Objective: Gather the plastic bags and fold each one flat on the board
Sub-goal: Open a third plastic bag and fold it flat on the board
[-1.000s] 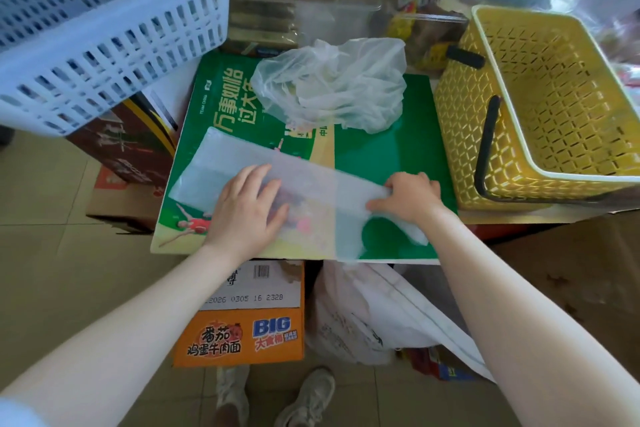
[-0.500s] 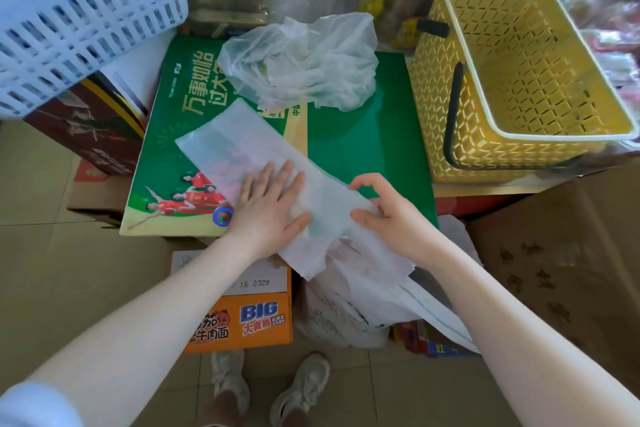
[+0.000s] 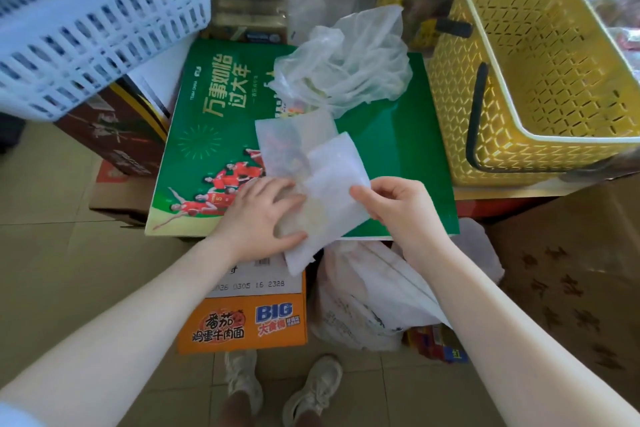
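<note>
A translucent bag (image 3: 304, 163) lies partly folded on the green board (image 3: 388, 149), its near end hanging over the board's front edge. The left hand (image 3: 263, 215) presses it flat, fingers straight and slightly spread. The right hand (image 3: 391, 204) pinches the folded flap's edge between thumb and curled fingers. A crumpled bag (image 3: 346, 59) sits at the board's far side, beside the yellow basket (image 3: 526, 80). The white basket (image 3: 93, 10) is cut off at the frame's upper left.
</note>
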`<state>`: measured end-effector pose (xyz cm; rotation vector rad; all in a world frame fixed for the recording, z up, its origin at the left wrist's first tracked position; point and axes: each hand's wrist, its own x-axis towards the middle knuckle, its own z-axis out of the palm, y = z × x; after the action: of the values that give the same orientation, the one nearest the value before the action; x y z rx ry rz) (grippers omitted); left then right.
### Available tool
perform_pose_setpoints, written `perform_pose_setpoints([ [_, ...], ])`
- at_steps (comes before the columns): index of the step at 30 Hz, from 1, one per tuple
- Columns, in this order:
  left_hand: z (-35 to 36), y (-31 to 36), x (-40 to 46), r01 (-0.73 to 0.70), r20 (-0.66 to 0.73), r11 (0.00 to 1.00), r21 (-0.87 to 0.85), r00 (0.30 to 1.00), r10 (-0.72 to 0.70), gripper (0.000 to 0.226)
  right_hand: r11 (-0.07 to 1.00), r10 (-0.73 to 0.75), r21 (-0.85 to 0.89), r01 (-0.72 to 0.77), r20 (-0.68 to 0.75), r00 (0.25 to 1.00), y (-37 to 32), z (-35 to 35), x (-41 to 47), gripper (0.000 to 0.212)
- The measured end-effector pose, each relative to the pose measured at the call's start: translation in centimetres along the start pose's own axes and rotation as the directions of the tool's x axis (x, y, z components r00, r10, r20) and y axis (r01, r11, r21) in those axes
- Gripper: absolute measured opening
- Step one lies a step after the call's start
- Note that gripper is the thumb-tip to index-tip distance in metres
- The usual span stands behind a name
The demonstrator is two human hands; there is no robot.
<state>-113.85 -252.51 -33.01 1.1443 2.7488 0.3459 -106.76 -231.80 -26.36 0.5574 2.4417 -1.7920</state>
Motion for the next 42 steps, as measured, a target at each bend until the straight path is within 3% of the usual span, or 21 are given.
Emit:
perform_pose_setpoints([
  [3, 0.0, -0.8, -0.3, -0.018, 0.001, 0.996, -0.083, 1.0, 0.018, 0.069, 0.974, -0.105, -0.215, 0.068, -0.167, 0.98, -0.3, 1.9, 2.0, 0.033],
  [5, 0.1, -1.2, 0.0, -0.014, 0.016, 0.967, -0.254, 1.0, 0.018, 0.068, 0.96, -0.128, -0.273, 0.066, -0.219, 0.967, -0.1, 3.1, 3.6, 0.043],
  [8, 0.6, -1.8, -0.2, 0.012, -0.029, 0.81, -0.586, 0.999, -0.036, 0.086, 0.936, 0.024, -0.333, -0.113, -0.258, 0.966, 0.7, 4.1, 5.8, 0.048],
  [10, 0.2, -1.6, -0.4, 0.086, 0.003, 0.717, -0.692, 0.993, -0.115, 0.101, 0.881, 0.098, -0.423, -0.212, -0.276, 0.956, 1.4, 4.6, 6.9, 0.047],
  [12, -0.2, -0.9, 0.1, 0.14, 0.014, 0.762, -0.633, 0.985, -0.17, 0.098, 0.826, 0.132, -0.493, -0.272, -0.301, 0.945, 1.7, 5.0, 7.6, 0.044],
  [15, 0.6, 0.0, 0.9, 0.198, -0.106, 0.902, -0.384, 0.961, -0.256, 0.04, 0.766, 0.148, -0.563, -0.311, -0.316, 0.937, 1.6, 5.2, 8.6, 0.042],
  [17, 0.7, 0.0, 1.3, 0.224, -0.175, 0.928, -0.299, 0.943, -0.284, 0.028, 0.738, 0.156, -0.588, -0.331, -0.329, 0.931, 1.6, 5.2, 9.0, 0.044],
  [21, 0.1, -0.1, 1.9, 0.278, -0.144, 0.953, -0.119, 0.945, -0.293, 0.024, 0.703, 0.162, -0.619, -0.349, -0.339, 0.927, 1.6, 5.3, 9.0, 0.046],
  [23, -0.1, 0.1, 2.3, 0.278, -0.159, 0.956, -0.096, 0.944, -0.291, 0.04, 0.674, 0.157, -0.648, -0.355, -0.343, 0.926, 1.5, 5.5, 8.9, 0.047],
  [27, 0.4, 0.1, 5.1, -0.03, -0.28, 0.999, 0.019, 0.959, 0.034, 0.045, 0.613, 0.135, -0.701, -0.364, -0.36, 0.923, 1.4, 6.1, 8.8, 0.046],
  [29, 0.1, -0.1, 7.2, -0.104, -0.166, 0.992, 0.073, 0.979, 0.115, 0.047, 0.587, 0.12, -0.723, -0.363, -0.366, 0.923, 1.4, 6.3, 8.6, 0.047],
  [34, 0.8, -1.8, 10.0, 0.011, 0.099, 0.995, 0.102, 0.995, -0.022, 0.054, 0.635, 0.123, -0.696, -0.335, -0.338, 0.933, 1.8, 5.9, 8.4, 0.045],
  [37, 0.9, -2.1, 10.4, 0.03, 0.126, 0.994, 0.106, 0.991, -0.044, 0.055, 0.729, 0.129, -0.627, -0.276, -0.271, 0.954, 2.8, 4.5, 7.4, 0.038],
  [42, 0.6, -2.2, 10.7, 0.04, 0.166, 0.993, 0.111, 0.984, -0.058, 0.057, 0.76, 0.121, -0.602, -0.245, -0.24, 0.963, 4.1, 2.8, 5.1, 0.035],
])
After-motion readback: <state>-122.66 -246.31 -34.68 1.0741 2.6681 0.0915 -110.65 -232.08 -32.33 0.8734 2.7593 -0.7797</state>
